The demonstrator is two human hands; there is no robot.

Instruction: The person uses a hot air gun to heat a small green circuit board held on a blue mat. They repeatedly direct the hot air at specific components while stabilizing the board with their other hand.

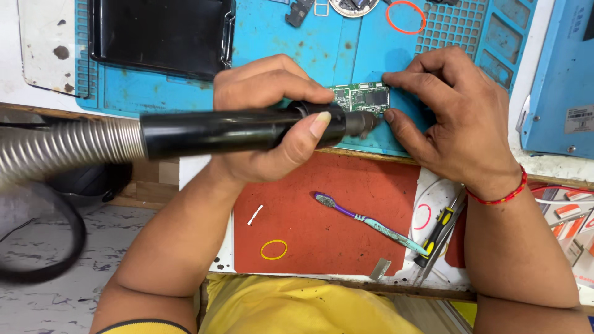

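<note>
A black cylindrical hot-air handle (247,131) with a ribbed grey hose (62,148) was held in the closed grip of the left hand (266,117), its nozzle touching a small green circuit board (362,98). The board was pinched at its right edge by the right hand (451,111) on a blue silicone mat (322,43). On the counter's red pad (334,216), nearer the body, lay a purple-and-teal toothbrush (371,222) and a yellow rubber band (273,249).

Red rectangular mat (334,229) at bench's near edge: purple-and-teal toothbrush (371,224) lies diagonally, yellow rubber band (273,249) near its front-left corner. Blue silicone work mat (291,43) beyond; black tray (159,34) at its far-left corner, orange rubber band (406,17) at far edge.
</note>
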